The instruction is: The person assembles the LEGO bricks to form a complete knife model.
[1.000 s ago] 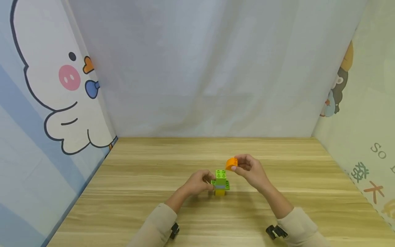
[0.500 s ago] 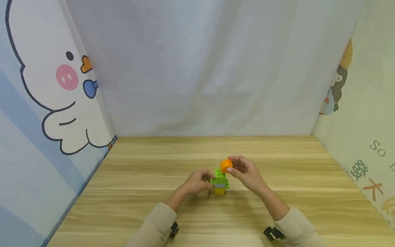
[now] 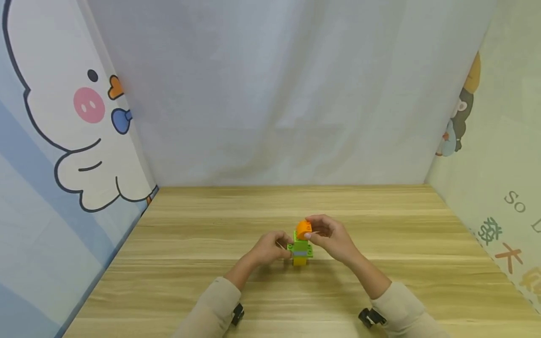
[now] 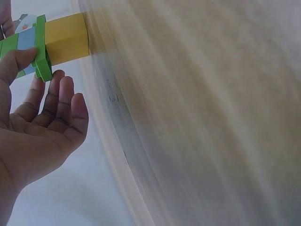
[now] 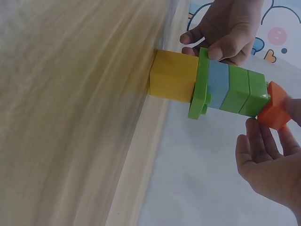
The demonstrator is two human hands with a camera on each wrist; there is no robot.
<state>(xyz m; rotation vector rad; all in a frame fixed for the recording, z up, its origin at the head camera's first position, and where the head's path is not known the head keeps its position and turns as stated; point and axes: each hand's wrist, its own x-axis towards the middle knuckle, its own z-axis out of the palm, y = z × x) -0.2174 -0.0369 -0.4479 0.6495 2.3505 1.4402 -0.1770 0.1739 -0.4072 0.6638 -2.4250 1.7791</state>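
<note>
A small tower of toy building bricks stands on the table: a yellow brick [image 5: 174, 75] at the bottom, a flat green plate [image 5: 201, 84] over it, then a blue-grey brick [image 5: 217, 84] and two green bricks [image 5: 244, 92]. My left hand [image 3: 269, 248] pinches the plate's left end, thumb on one side and fingers on the other. An orange brick [image 3: 303, 229] with a curved side is held between the thumb and fingers of my right hand [image 3: 334, 239]. It is at the tower's top, slightly tilted; whether it is seated on the studs I cannot tell.
The wood-grain table [image 3: 203, 211] ends at a pale curtain [image 3: 253, 94] behind. Printed cloth panels stand at left [image 3: 55, 141] and right [image 3: 486, 188]. A black wrist device [image 3: 372, 318] sits at each sleeve cuff.
My right hand has carried the orange brick leftward and slightly down, from right of the tower to its top. The left hand keeps its hold on the plate.
</note>
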